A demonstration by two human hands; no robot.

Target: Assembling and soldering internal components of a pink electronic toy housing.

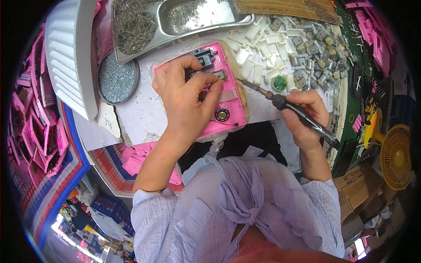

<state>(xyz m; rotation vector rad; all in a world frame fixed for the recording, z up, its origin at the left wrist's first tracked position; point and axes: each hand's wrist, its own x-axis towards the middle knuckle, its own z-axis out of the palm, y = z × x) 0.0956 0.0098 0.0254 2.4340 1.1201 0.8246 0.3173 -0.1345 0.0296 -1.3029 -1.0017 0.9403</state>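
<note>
A pink plastic casing (237, 105) lies on the worktable in front of me, with a small round speaker (222, 115) in its near part and a grey-black mechanism (204, 57) in its far part. My left hand (184, 94) reaches over the casing, thumb and fingers closed on a small grey part (219, 75) inside it. The palm hides much of the casing's left side. In my right hand (307, 115) is a soldering iron (302, 117), gripped by its black handle. Its tip points left, just off the casing's right edge, apart from the grey part.
Metal trays of small screws and springs (133, 26) stand at the back, beside a round dish of tiny silvery pieces (117, 79). White plastic parts (274, 39) and small grey motor-like parts (313, 57) are heaped behind the iron, near a green round item (279, 83). A yellow fan (396, 157) stands right.
</note>
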